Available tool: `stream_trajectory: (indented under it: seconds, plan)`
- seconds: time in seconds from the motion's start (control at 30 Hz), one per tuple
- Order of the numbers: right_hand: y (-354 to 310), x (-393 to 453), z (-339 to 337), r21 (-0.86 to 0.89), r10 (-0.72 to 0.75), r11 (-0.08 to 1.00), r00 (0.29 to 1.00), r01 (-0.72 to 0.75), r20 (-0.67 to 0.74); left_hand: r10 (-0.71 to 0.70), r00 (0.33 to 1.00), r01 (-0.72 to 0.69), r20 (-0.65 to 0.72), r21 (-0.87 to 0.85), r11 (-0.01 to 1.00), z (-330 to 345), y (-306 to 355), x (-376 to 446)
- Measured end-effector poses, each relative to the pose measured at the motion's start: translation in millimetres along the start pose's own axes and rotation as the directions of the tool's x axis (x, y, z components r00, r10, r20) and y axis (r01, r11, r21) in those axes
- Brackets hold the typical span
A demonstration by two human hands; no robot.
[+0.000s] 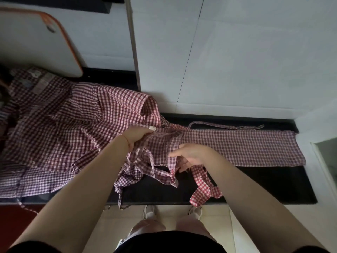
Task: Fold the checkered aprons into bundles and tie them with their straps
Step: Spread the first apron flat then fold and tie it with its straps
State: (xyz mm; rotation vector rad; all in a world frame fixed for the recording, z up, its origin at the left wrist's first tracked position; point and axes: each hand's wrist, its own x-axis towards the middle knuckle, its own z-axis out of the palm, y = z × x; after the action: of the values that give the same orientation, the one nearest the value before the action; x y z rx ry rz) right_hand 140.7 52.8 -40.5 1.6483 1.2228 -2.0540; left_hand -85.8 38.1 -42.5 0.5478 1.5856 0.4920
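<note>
Two hands work at the middle of a black countertop (255, 183), and we are looking straight down on them. Our left hand (135, 137) has its fingers curled into a bunched fold of the red-and-white checkered apron (237, 148), clamped on the cloth where it gathers. Our right hand (189, 156) sits just beside it, toward the counter's front edge; its fingers are bent around the gathered edge of the same apron, and the lower fingertips touch a strap (202, 181) that runs from under the hand and hangs over the front edge. We note this hand as holding the fabric, though how firmly we cannot tell.

From the gathered part the apron lies as a long flat folded band, reaching toward the right end of the counter and stopping short of the front edge. A thin second strap (226, 126) loops along the back edge, just beside the wall. More loose ties (158, 175) tangle below the left hand, one dangling past the front edge.

On the left half of the counter, a heap of checkered aprons (47, 128) spreads from back to front edge, rumpled, its near side touching our left forearm. Behind the heap, at the back left corner, a white board with an orange rim (36, 46) leans against the wall (255, 52). Below the front edge we see a pale tiled floor (240, 225) and our own shoes (149, 211).
</note>
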Motion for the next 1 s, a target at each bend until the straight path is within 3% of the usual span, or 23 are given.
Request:
stream_trajectory:
  seconds: [0.1, 0.17, 0.27, 0.33, 0.37, 0.43, 0.47, 0.5, 0.57, 0.6, 0.63, 0.73, 0.83, 0.93, 1.0]
  plan:
    - [-15.3, -3.9, 10.3, 0.04, -0.061, 0.997, 0.998, 0.062, -0.029, 0.04, 0.995, -0.048, 0.094, 0.077, 0.996, -23.0, 16.6, -6.3]
    - [-24.5, -1.3, 16.1, 0.175, -0.097, 0.979, 0.994, 0.104, -0.045, 0.11, 0.981, -0.145, 0.158, 0.225, 0.964, -33.1, 26.7, -12.1]
    - [-36.4, 4.7, 25.4, 0.343, -0.196, 0.92, 0.981, 0.187, -0.008, 0.337, 0.941, -0.299, 0.017, 0.504, 0.81, -40.5, 31.4, -8.5]
    - [-43.9, 6.1, 32.4, 0.336, -0.252, 0.912, 0.968, 0.237, -0.001, 0.515, 0.832, -0.294, -0.208, 0.621, 0.726, -45.5, 27.7, -9.2]
    - [-45.7, 7.4, 35.2, 0.337, -0.249, 0.911, 0.968, 0.237, -0.008, 0.603, 0.739, -0.265, -0.301, 0.693, 0.671, -47.0, 21.4, -7.8]
    - [-45.6, 13.0, 37.7, 0.38, -0.24, 0.898, 0.971, 0.22, 0.006, 0.728, 0.568, -0.206, -0.384, 0.79, 0.578, -41.4, 8.7, -14.9]
    - [-45.4, 19.1, 39.0, 0.426, -0.236, 0.881, 0.972, 0.207, 0.016, 0.753, 0.534, -0.221, -0.384, 0.796, 0.563, -36.0, 4.4, -20.7]
    - [-45.7, 20.7, 39.8, 0.465, -0.23, 0.864, 0.973, 0.192, 0.025, 0.715, 0.587, -0.235, -0.379, 0.765, 0.599, -31.2, 0.7, -24.3]
    - [-47.2, 24.5, 41.7, 0.447, -0.266, 0.865, 0.964, 0.227, 0.025, 0.418, 0.863, -0.147, -0.283, 0.651, 0.744, -20.3, -5.7, -29.1]
    - [-51.1, 25.3, 42.7, 0.39, -0.275, 0.884, 0.961, 0.258, -0.013, 0.261, 0.949, -0.086, -0.177, 0.652, 0.753, -15.5, -9.3, -31.4]
    - [-54.9, 26.1, 42.7, 0.348, -0.281, 0.894, 0.958, 0.281, -0.053, 0.17, 0.981, -0.067, -0.089, 0.669, 0.74, -11.2, -14.9, -32.1]
    - [-58.7, 28.6, 44.1, 0.373, -0.276, 0.885, 0.959, 0.279, -0.063, 0.217, 0.968, -0.077, -0.124, 0.677, 0.732, 5.7, -31.5, -29.5]
    - [-59.4, 24.1, 47.3, 0.196, -0.262, 0.944, 0.964, 0.264, -0.036, 0.306, 0.941, -0.1, -0.145, 0.745, 0.659, 18.9, -37.9, -26.1]
    - [-58.7, 25.1, 44.2, -0.047, -0.235, 0.972, 0.959, 0.231, -0.159, 0.266, 0.939, -0.086, -0.216, 0.603, 0.793, 10.5, -37.1, -24.3]
    - [-55.2, 29.5, 36.6, -0.291, -0.278, 0.939, 0.903, 0.183, -0.329, 0.214, 0.955, -0.117, -0.203, 0.405, 0.907, -2.2, -33.7, -23.4]
